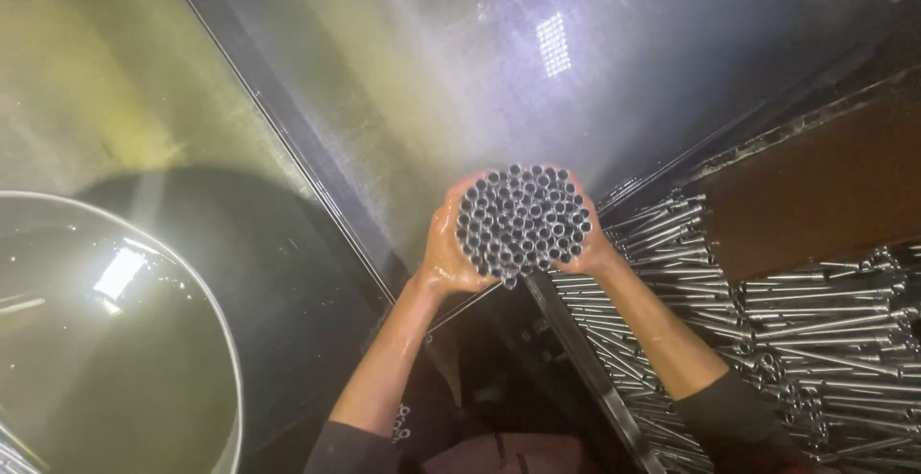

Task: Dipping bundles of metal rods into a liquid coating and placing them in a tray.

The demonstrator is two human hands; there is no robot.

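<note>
A round bundle of metal tubes [523, 220] points its open ends up at the camera, in the middle of the head view. My left hand [445, 251] wraps the bundle's left side and my right hand [595, 244] wraps its right side. Both hands and forearms look wet and shiny. The bundle hangs over a tank of murky liquid [413, 71].
A dark metal divider [278, 119] runs diagonally between two tanks of liquid. A round metal drum [226, 320] with liquid stands at the lower left. Heaps of metal rods [767, 330] lie at the right, below a brown surface [825, 186].
</note>
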